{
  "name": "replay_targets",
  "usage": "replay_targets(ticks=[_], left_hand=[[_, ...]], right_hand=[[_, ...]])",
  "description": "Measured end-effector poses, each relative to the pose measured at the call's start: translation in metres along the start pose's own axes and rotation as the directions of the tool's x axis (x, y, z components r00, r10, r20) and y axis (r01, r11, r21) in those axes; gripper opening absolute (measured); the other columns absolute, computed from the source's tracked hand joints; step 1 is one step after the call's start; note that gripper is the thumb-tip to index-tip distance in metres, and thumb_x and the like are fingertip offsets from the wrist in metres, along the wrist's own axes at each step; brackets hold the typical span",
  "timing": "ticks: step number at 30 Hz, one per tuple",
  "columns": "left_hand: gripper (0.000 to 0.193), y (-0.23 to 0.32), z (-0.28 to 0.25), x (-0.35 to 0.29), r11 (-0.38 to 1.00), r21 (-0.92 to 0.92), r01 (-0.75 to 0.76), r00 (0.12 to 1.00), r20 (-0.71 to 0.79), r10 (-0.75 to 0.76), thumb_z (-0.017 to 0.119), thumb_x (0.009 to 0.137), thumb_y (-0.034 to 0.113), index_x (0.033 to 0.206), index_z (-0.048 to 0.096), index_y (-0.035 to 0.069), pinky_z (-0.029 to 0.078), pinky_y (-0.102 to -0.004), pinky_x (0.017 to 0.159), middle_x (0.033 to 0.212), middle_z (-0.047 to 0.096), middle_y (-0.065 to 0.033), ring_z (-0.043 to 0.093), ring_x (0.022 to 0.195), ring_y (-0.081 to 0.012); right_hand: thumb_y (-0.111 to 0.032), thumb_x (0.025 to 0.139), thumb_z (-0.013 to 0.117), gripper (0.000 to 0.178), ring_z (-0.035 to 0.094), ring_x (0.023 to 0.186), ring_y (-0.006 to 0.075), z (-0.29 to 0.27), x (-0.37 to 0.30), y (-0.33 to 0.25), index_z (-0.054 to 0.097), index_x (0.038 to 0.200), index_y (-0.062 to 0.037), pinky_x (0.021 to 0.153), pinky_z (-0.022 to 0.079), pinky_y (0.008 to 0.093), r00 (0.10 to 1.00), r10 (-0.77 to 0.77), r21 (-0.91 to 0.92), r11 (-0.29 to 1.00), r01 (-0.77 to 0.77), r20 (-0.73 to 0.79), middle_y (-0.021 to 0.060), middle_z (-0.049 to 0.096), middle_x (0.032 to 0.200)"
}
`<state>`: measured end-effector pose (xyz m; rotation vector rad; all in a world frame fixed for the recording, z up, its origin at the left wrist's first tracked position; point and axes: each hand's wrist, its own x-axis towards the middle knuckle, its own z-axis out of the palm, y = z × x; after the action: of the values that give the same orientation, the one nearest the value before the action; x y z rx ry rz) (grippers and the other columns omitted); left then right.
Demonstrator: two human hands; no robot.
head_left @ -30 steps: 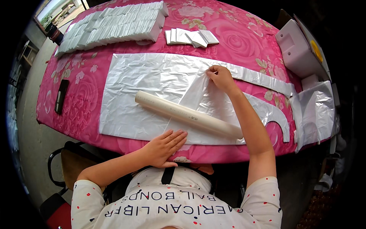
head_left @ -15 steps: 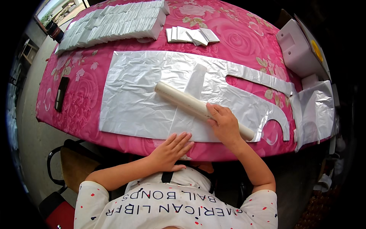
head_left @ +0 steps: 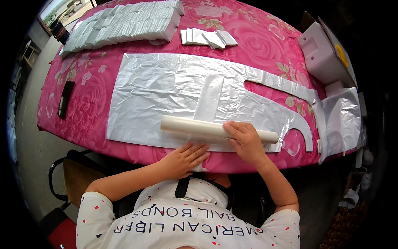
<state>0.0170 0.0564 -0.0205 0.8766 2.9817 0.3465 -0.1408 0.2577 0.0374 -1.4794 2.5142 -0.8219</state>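
A disposable plastic apron (head_left: 157, 91) in thin shiny white film lies spread over the table, its neck loop and cut-outs toward the right. A pale folded strip (head_left: 209, 97) crosses its middle. My right hand (head_left: 245, 141) is closed round a long off-white tube (head_left: 190, 126), right of the tube's middle. The tube lies nearly parallel to the front edge, over the near part of the film. My left hand (head_left: 184, 159) rests flat at the apron's near edge, palm down, fingers extended and holding nothing.
A large block of folded white packets (head_left: 124, 27) stands at the back left, with several loose packets (head_left: 209, 38) beside it. A dark phone-like object (head_left: 66, 99) lies left. More folded film (head_left: 340, 120) and a white box (head_left: 317, 50) sit right, on the pink floral tablecloth (head_left: 257, 41).
The tube has swung from a slant to nearly level, its left end coming toward me. My right hand has turned with it. The left hand has stayed at the near edge.
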Motion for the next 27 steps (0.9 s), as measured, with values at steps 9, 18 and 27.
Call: replay_targets(ticks=[9, 18, 27], left_hand=[[0.051, 0.035, 0.016, 0.003, 0.981, 0.153, 0.116, 0.991, -0.090, -0.103, 0.039, 0.086, 0.020, 0.135, 0.037, 0.004, 0.025, -0.0419, 0.106, 0.142, 0.033, -0.0151, 0.030, 0.132, -0.0267], [0.054, 0.019, 0.003, -0.004, 0.998, 0.050, -0.027, 0.997, -0.066, 0.030, 0.043, 0.084, 0.016, 0.136, 0.034, 0.002, 0.025, -0.0392, 0.108, 0.144, 0.029, -0.0144, 0.027, 0.134, -0.0255], [0.046, -0.004, -0.007, -0.018, 0.967, -0.230, -0.107, 0.980, -0.187, 0.064, 0.052, 0.076, 0.008, 0.122, 0.049, 0.000, 0.033, -0.0397, 0.104, 0.132, 0.045, -0.0154, 0.041, 0.124, -0.0276]], right_hand=[[-0.001, 0.074, 0.061, 0.044, 0.051, 0.107, 0.0249, 0.032, 0.067, 0.010, 0.058, 0.116, -0.0126, 0.097, 0.034, 0.0431, 0.980, -0.186, -0.099, 0.979, 0.178, -0.077, 0.0061, 0.058, 0.114], [0.005, 0.070, 0.060, 0.049, 0.042, 0.120, 0.0294, 0.028, 0.136, 0.049, 0.058, 0.117, -0.0103, 0.101, 0.034, 0.0385, 0.963, -0.100, -0.143, 0.988, 0.065, -0.252, 0.0103, 0.051, 0.125], [0.007, 0.066, 0.054, 0.049, 0.043, 0.120, 0.0320, 0.038, 0.034, -0.008, 0.055, 0.114, -0.0008, 0.099, 0.039, 0.0370, 0.922, -0.333, 0.232, 0.930, 0.287, 0.196, 0.0139, 0.051, 0.124]])
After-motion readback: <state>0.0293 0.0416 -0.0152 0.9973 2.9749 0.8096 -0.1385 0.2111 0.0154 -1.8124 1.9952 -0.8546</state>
